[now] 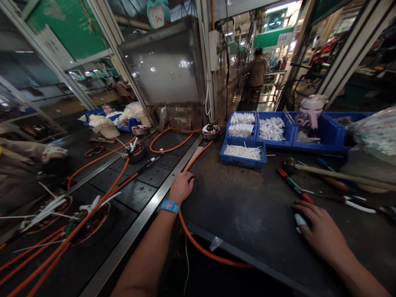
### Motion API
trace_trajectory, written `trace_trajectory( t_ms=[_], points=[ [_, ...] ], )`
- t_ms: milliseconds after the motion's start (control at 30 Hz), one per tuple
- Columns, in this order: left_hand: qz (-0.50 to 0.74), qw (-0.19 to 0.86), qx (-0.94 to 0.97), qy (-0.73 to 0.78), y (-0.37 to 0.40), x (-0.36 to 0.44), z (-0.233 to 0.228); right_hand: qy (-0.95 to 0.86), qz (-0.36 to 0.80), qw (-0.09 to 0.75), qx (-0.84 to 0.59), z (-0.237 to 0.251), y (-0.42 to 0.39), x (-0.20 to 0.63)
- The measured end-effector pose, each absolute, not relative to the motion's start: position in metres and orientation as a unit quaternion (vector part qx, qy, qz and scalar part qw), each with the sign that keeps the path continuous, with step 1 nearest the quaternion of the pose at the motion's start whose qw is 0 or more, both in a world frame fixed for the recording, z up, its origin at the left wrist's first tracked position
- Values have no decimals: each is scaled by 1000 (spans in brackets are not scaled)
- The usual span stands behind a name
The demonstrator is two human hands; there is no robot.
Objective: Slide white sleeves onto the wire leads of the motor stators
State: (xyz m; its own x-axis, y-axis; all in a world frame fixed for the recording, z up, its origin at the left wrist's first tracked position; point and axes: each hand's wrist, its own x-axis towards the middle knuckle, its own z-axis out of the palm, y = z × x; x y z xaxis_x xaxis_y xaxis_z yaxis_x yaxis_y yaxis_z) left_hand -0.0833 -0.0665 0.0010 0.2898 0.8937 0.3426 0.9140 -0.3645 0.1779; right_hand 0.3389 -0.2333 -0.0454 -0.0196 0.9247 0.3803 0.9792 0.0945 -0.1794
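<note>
My left hand (182,186), with a blue band (170,206) on its wrist, is at the edge between the steel rail and the dark tabletop. Its fingers are curled over an orange cable (198,156), which comes out above the hand and again below the wrist. Palm down on the right of the tabletop (235,198) lies my right hand (318,231), fingers stretched and holding nothing, one fingertip wrapped in white. Just beyond it is a red-and-black hand tool (295,185), close to the fingertips but apart from them.
Blue bins (275,130) of white tubes stand at the back, with a small blue tray (243,154) of thin white pieces in front. A hammer (324,170) lies right. Round wound-coil parts (89,222) with orange cables fill the left line, beside another person's sleeve (31,154).
</note>
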Motion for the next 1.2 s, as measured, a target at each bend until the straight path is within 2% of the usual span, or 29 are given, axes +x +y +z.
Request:
trace_trajectory(
  t_ms=[700,1200],
  points=[
    [-193,28,-805,-560,-66,-84,0,-719,-93,187,-663,-47,-233,340],
    [-192,55,-786,-585,-70,-81,0,-720,-61,222,-655,-62,-227,361]
  ],
)
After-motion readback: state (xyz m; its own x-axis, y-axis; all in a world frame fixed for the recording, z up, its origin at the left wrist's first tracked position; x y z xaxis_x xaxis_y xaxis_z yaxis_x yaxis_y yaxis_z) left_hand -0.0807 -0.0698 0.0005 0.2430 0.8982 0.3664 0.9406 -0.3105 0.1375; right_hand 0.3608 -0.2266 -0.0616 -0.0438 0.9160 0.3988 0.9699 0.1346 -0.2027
